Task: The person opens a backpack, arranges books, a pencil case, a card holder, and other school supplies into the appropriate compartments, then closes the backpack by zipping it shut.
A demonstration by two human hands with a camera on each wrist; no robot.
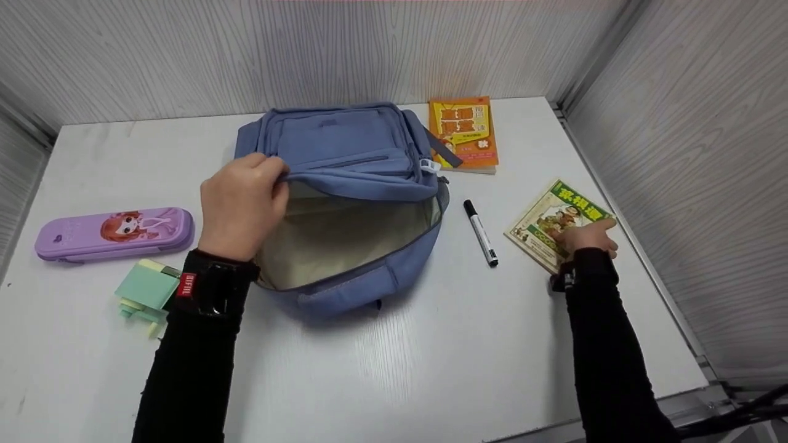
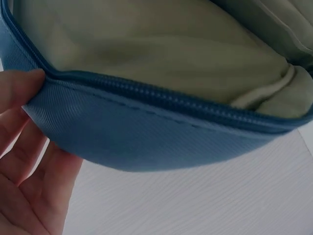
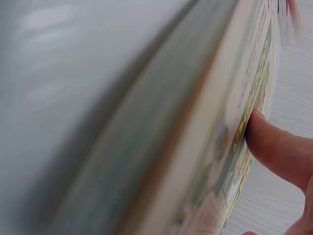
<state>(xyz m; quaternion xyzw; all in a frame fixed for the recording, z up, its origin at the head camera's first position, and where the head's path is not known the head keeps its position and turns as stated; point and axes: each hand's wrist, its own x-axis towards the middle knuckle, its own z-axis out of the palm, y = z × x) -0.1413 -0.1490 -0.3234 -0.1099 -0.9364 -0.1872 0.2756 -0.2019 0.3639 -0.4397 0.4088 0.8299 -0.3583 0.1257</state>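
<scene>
In the head view a blue backpack [image 1: 345, 138] lies with its main compartment unzipped, showing a beige lining [image 1: 345, 240]. My left hand [image 1: 243, 200] pinches the upper flap's zippered edge [image 2: 161, 100] and holds it up; the left wrist view has the thumb on top and fingers beneath. At the right, my right hand [image 1: 591, 239] is at the lower right edge of a green and cream book [image 1: 545, 224]. Its thumb [image 3: 276, 147] touches the front cover in the right wrist view, while the other fingers extend past the book's edge, spread from the thumb.
A black-and-white marker [image 1: 481, 234] lies between backpack and book. Behind it is an orange book [image 1: 465, 132], partly under a backpack strap. A purple pencil case [image 1: 117, 235] and green and yellow sticky notes [image 1: 146, 286] lie at the left. Walls border the white table [image 1: 394, 381].
</scene>
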